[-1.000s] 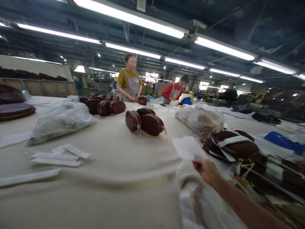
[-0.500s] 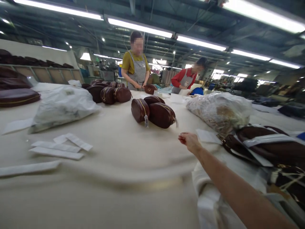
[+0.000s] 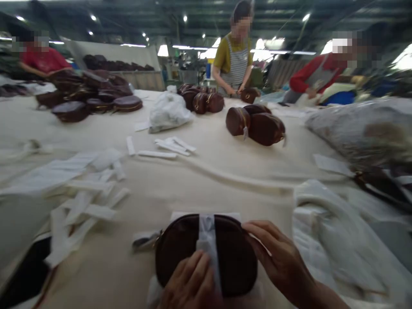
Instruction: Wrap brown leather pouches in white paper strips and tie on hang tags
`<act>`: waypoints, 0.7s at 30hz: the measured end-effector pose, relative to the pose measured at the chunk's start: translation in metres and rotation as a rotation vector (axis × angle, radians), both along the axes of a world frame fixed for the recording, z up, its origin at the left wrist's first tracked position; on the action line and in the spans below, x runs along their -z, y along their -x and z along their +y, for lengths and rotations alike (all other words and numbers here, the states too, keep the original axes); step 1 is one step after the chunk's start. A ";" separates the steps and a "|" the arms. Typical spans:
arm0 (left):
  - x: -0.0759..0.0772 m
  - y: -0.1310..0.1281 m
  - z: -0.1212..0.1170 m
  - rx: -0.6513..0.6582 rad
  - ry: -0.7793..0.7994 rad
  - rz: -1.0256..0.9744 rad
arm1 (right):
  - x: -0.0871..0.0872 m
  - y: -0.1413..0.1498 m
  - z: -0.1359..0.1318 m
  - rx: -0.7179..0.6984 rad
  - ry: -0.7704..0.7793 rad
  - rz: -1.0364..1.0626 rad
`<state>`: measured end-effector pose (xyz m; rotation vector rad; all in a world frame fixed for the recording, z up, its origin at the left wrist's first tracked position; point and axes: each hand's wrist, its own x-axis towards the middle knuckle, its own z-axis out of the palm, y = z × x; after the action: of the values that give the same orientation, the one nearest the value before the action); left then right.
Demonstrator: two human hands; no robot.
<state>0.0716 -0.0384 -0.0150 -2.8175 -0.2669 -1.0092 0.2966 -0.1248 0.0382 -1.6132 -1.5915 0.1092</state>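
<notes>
A dark brown oval leather pouch lies in front of me, with a white paper band running down across its middle. My left hand is at the lower front of the pouch, its fingers closed at a small white end of the band; the thumb is hidden. On the right, my right hand grips the pouch's upper right edge between thumb and fingers. A zipper pull in a pale wrap sticks out from the pouch's left end. White sheet material shows beneath the pouch.
Loose white paper strips lie on the left. Finished brown pouches sit beyond, near a white plastic bag. A large clear bag and crumpled plastic are on the right. Co-workers stand across the table.
My right hand was stretched out over the table near the brown pouches; it is now drawn back at a pouch. My left hand has come into view. The view has turned left and down.
</notes>
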 end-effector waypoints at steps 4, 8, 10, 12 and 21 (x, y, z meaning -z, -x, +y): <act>0.002 0.003 -0.001 0.006 0.062 0.025 | 0.021 0.040 -0.005 -0.084 -0.104 -0.328; -0.005 0.004 -0.005 0.047 0.136 -0.019 | 0.047 0.059 -0.004 -0.131 -0.072 -0.515; -0.005 0.004 -0.006 0.082 0.197 -0.050 | 0.053 0.062 -0.005 -0.129 -0.050 -0.545; -0.004 0.005 -0.007 0.128 0.263 -0.077 | 0.055 0.063 -0.006 -0.122 -0.047 -0.537; -0.014 0.044 0.012 -0.263 0.495 -0.415 | 0.037 0.039 0.006 0.122 -0.023 -0.265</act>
<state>0.0279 -0.0265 -0.0014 -2.8166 -1.0322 -1.6376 0.2578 -0.1190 0.0010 -1.7593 -1.6781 -0.1949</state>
